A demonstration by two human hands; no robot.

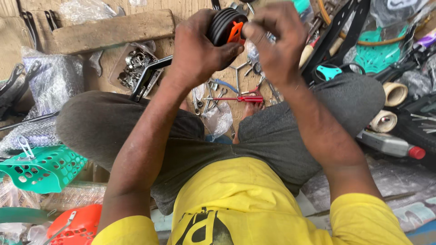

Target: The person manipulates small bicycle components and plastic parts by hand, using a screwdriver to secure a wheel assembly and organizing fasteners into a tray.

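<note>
The left hand (200, 50) grips the black ribbed wheel (223, 23) edge-on, raised above the lap, while the right hand (277, 41) closes in from the right, fingers apparently pinching the orange clip (235, 32) on its facing side.

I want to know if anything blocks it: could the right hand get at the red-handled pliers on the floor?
Probably yes: the red-handled pliers lie uncovered between the knees, just below the right hand, though it currently pinches the black wheel.
</note>
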